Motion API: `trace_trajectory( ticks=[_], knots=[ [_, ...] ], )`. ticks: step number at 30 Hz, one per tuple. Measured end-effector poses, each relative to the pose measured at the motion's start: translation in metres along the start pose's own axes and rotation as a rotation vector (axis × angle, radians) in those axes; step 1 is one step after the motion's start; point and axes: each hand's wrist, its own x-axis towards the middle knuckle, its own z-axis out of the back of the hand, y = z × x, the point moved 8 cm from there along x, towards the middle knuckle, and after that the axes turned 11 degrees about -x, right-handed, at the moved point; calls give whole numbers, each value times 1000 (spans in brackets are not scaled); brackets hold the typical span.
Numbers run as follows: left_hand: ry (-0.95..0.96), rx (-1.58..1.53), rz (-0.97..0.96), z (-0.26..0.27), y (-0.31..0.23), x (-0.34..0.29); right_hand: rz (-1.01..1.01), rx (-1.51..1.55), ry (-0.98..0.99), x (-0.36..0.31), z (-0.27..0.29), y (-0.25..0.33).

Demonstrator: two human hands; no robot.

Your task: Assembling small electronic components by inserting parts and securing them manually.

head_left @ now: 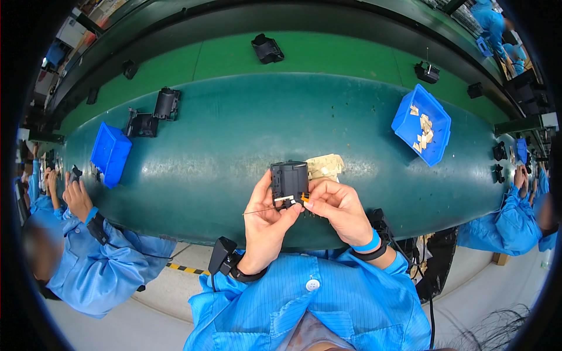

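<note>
A black plastic housing (289, 177) is held up in front of me over the green bench. My left hand (264, 225) wraps round its left side and lower edge, with the thumb reaching to the bottom. A thin wire (257, 211) sticks out to the left beside that hand. My right hand (339, 209) pinches a small orange piece (305, 197) against the housing's lower right corner. What exactly its fingertips cover there is hidden. Just behind the right hand, pale yellowish pieces (325, 166) lie in a flat pile on the bench.
A blue bin (438, 120) with pale pieces stands at right; another blue bin (111, 153) is at left. Black housings (167, 104) lie beside the left bin. More, such as one housing (267, 49), sit on the green strip beyond. Co-workers (108, 257) sit on both sides.
</note>
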Motion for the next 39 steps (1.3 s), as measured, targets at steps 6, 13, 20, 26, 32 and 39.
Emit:
trace_trajectory(
  ticks=[6,13,20,26,32,39],
  knots=[
    [16,-31,24,3,4,1,-16,1,8,1,1,-2],
    [-25,-60,19,4,6,2,-11,-28,20,0,-1,0],
    [-7,-62,55,3,5,0,531,-951,-259,-13,-1,77],
    [21,-79,113,1,7,-1,708,-1128,-152,-10,-15,88],
    [23,-66,112,2,8,0,490,-890,-160,3,1,73],
    [31,-79,138,1,9,0,418,-676,-113,10,12,55]
  ],
)
